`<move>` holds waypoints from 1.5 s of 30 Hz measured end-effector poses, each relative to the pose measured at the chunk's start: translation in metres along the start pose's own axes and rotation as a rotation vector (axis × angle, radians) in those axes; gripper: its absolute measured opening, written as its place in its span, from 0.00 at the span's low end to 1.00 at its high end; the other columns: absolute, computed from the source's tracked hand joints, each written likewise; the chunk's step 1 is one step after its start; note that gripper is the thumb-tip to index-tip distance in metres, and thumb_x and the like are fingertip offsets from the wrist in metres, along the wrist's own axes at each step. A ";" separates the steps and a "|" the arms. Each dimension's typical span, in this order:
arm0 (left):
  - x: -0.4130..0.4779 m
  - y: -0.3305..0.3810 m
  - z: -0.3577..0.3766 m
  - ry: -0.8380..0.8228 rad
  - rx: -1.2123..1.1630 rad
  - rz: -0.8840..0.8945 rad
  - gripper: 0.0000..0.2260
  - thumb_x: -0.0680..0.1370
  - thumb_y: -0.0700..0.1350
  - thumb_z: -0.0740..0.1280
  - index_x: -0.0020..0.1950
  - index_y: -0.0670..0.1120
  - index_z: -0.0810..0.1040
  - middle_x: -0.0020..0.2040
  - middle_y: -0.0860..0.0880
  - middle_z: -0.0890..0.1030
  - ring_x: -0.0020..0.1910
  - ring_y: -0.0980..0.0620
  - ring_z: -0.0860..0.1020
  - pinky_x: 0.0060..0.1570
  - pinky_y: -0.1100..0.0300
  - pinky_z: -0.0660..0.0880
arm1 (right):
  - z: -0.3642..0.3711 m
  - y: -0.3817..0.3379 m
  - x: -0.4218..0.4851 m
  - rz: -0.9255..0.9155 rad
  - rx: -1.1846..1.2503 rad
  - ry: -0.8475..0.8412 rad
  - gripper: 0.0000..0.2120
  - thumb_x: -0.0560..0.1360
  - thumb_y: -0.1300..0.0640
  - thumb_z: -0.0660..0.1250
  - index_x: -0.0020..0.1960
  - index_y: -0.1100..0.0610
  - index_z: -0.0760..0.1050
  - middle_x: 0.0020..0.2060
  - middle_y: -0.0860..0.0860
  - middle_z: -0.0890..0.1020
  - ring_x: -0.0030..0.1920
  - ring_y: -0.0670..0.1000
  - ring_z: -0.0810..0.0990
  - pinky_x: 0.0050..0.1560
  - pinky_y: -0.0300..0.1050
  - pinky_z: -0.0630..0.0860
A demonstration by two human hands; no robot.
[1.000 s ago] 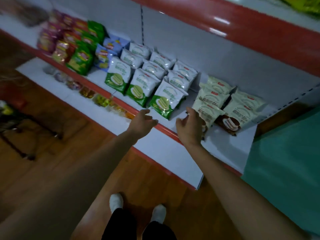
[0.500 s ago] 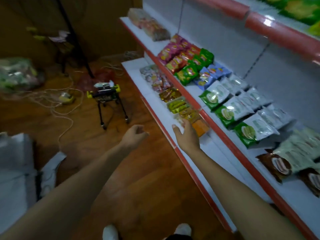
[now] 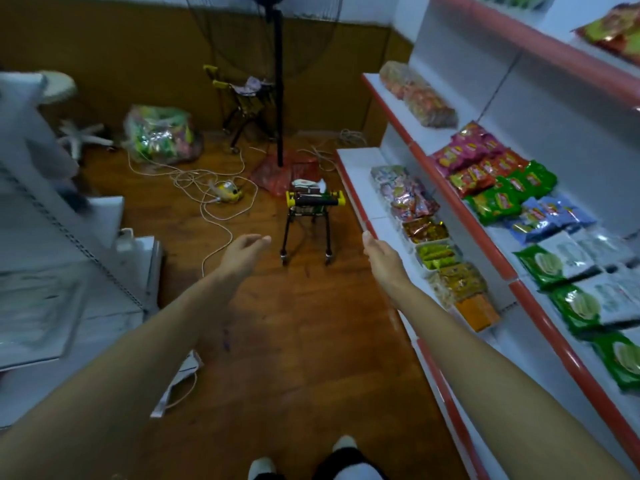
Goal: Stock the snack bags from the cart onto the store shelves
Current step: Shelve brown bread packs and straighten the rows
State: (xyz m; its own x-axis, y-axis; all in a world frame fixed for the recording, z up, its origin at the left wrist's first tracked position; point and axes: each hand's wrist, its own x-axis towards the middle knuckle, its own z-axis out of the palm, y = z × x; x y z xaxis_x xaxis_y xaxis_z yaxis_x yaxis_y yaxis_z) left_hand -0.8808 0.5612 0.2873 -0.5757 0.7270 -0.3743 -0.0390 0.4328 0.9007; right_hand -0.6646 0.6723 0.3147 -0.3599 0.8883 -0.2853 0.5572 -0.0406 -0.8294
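A small black cart (image 3: 309, 220) with yellow handle ends stands on the wooden floor ahead, holding a few snack bags (image 3: 306, 186) on top. My left hand (image 3: 244, 252) and my right hand (image 3: 381, 256) are both stretched forward, empty, fingers relaxed, short of the cart on either side. To the right run white store shelves (image 3: 498, 261) with red edges. They carry rows of green, blue, red and white snack bags (image 3: 498, 200).
White cables (image 3: 214, 202) and a yellow device lie on the floor left of the cart. A fan stand (image 3: 278, 98), a second small cart (image 3: 247, 98) and a clear sack of snacks (image 3: 159, 136) are behind. White shelving stands at the left.
The view has swung left from the shelf to the aisle and cart. Both hands left the shelf bags and now reach empty toward the cart.
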 end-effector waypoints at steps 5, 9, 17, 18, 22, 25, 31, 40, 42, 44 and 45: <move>0.041 0.002 -0.002 -0.019 -0.057 -0.056 0.19 0.78 0.52 0.64 0.65 0.44 0.72 0.60 0.46 0.77 0.57 0.48 0.77 0.45 0.58 0.72 | 0.015 -0.009 0.048 0.035 -0.010 -0.022 0.29 0.80 0.39 0.51 0.69 0.60 0.68 0.65 0.57 0.74 0.65 0.55 0.72 0.65 0.49 0.67; 0.092 0.021 0.007 -0.055 -0.060 -0.060 0.18 0.79 0.52 0.62 0.65 0.45 0.71 0.57 0.48 0.78 0.52 0.51 0.77 0.41 0.61 0.71 | 0.024 -0.012 0.106 0.072 0.002 -0.022 0.30 0.80 0.40 0.51 0.68 0.63 0.69 0.63 0.62 0.75 0.64 0.59 0.74 0.65 0.55 0.69; 0.227 0.067 0.031 -0.006 -0.178 -0.196 0.09 0.80 0.50 0.61 0.58 0.47 0.72 0.54 0.49 0.78 0.46 0.54 0.77 0.52 0.55 0.69 | 0.032 -0.029 0.248 0.173 0.045 -0.133 0.27 0.81 0.43 0.53 0.66 0.65 0.69 0.63 0.62 0.75 0.62 0.59 0.75 0.62 0.51 0.71; 0.243 0.072 0.035 -0.001 -0.192 -0.209 0.08 0.80 0.50 0.61 0.57 0.48 0.72 0.54 0.49 0.78 0.46 0.53 0.77 0.53 0.54 0.70 | 0.031 -0.031 0.265 0.178 0.058 -0.155 0.26 0.81 0.43 0.53 0.67 0.62 0.69 0.63 0.59 0.76 0.62 0.57 0.75 0.59 0.48 0.71; 0.301 0.082 0.045 -0.003 -0.238 -0.256 0.06 0.80 0.50 0.62 0.53 0.50 0.73 0.54 0.49 0.79 0.47 0.54 0.78 0.57 0.52 0.71 | 0.023 -0.043 0.328 0.225 0.117 -0.146 0.24 0.80 0.44 0.55 0.67 0.60 0.69 0.61 0.57 0.77 0.55 0.51 0.76 0.55 0.43 0.71; 0.348 0.087 0.049 -0.043 -0.305 -0.300 0.13 0.79 0.54 0.62 0.59 0.49 0.73 0.55 0.50 0.80 0.51 0.52 0.78 0.57 0.52 0.72 | 0.024 -0.050 0.372 0.279 0.192 -0.107 0.22 0.80 0.46 0.57 0.67 0.60 0.70 0.59 0.57 0.78 0.52 0.51 0.77 0.51 0.42 0.72; 0.463 0.093 0.056 -0.125 -0.366 -0.420 0.19 0.79 0.59 0.58 0.64 0.49 0.71 0.57 0.49 0.79 0.55 0.51 0.78 0.59 0.52 0.70 | 0.046 -0.057 0.466 0.379 0.234 -0.045 0.12 0.79 0.50 0.63 0.57 0.56 0.74 0.55 0.54 0.79 0.52 0.51 0.79 0.51 0.41 0.74; 0.616 0.085 0.077 -0.260 -0.272 -0.541 0.19 0.80 0.55 0.59 0.65 0.46 0.70 0.57 0.48 0.79 0.54 0.51 0.77 0.57 0.54 0.70 | 0.107 -0.048 0.619 0.483 0.199 -0.046 0.09 0.77 0.52 0.66 0.54 0.55 0.76 0.55 0.55 0.80 0.50 0.51 0.80 0.46 0.40 0.73; 0.642 0.075 0.088 -0.270 -0.232 -0.557 0.16 0.80 0.53 0.60 0.63 0.45 0.72 0.52 0.48 0.80 0.51 0.51 0.77 0.54 0.55 0.70 | 0.118 -0.037 0.648 0.502 0.168 -0.054 0.09 0.77 0.51 0.66 0.55 0.54 0.76 0.53 0.53 0.80 0.50 0.50 0.80 0.45 0.38 0.73; 0.667 0.062 0.101 -0.270 -0.197 -0.563 0.11 0.80 0.52 0.61 0.57 0.47 0.74 0.53 0.48 0.80 0.52 0.49 0.77 0.51 0.56 0.70 | 0.129 -0.022 0.676 0.513 0.149 -0.044 0.09 0.77 0.51 0.66 0.55 0.54 0.76 0.52 0.52 0.81 0.48 0.49 0.80 0.42 0.35 0.73; 0.679 0.055 0.107 -0.268 -0.183 -0.574 0.08 0.80 0.52 0.61 0.53 0.50 0.74 0.55 0.47 0.80 0.53 0.48 0.78 0.51 0.56 0.70 | 0.135 -0.014 0.689 0.518 0.141 -0.045 0.09 0.77 0.51 0.66 0.55 0.54 0.76 0.52 0.52 0.81 0.48 0.48 0.80 0.41 0.34 0.73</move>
State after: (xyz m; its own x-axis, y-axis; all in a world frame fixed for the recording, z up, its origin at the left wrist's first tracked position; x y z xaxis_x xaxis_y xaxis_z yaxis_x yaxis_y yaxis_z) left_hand -1.1866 1.1353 0.0591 -0.1994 0.5252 -0.8273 -0.4309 0.7113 0.5554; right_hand -1.0209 1.2231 0.0648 -0.0982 0.7156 -0.6916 0.5651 -0.5319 -0.6307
